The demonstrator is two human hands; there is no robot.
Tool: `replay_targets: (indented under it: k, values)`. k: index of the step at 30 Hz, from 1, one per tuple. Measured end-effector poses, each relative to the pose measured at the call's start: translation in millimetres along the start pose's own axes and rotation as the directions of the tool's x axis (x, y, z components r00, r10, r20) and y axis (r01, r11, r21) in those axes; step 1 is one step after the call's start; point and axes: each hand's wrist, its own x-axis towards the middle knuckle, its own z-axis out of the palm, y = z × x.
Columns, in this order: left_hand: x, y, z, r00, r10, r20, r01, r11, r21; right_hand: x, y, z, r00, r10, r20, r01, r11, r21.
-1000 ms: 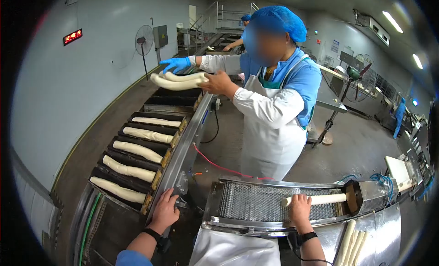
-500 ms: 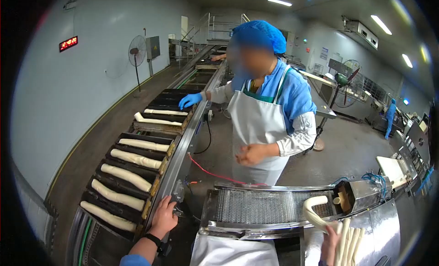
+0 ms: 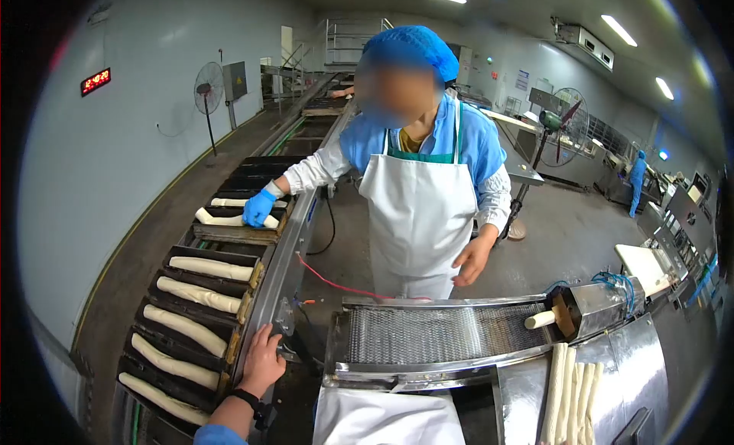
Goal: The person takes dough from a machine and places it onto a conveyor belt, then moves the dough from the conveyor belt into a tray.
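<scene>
My left hand [image 3: 262,362] rests against the side rail [image 3: 277,280] of the conveyor, fingers apart and holding nothing. A dark watch strap circles that wrist. Beside it, long pale dough strips [image 3: 183,328] lie singly in black baking pans [image 3: 186,278] on the conveyor. My right hand is out of view. At the lower right, several dough strips [image 3: 571,395] lie side by side on a sloping metal table [image 3: 623,376]. A short dough end [image 3: 540,319] sticks out of the metal machine outlet [image 3: 600,307] above the mesh belt [image 3: 436,336].
Across the mesh belt stands a co-worker in a white apron [image 3: 420,208]. Their blue-gloved hand [image 3: 260,208] touches a dough strip [image 3: 218,218] in a farther pan. A white cloth [image 3: 386,418] hangs below the belt frame. A standing fan [image 3: 208,89] is by the wall.
My right hand has left the view; it held a bent dough strip. The co-worker's gloved hand moved down onto a panned strip. The dough at the outlet sticks out farther.
</scene>
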Motion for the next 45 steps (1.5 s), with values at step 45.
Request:
replay_targets:
  k: [45]
  values:
    - [11.9,-28.5,-15.8,0.999,0.021,-0.026,-0.021,1.0,0.004,51.9,-224.9,-4.9,0.512,-0.202,0.835,-0.604,0.606,0.517]
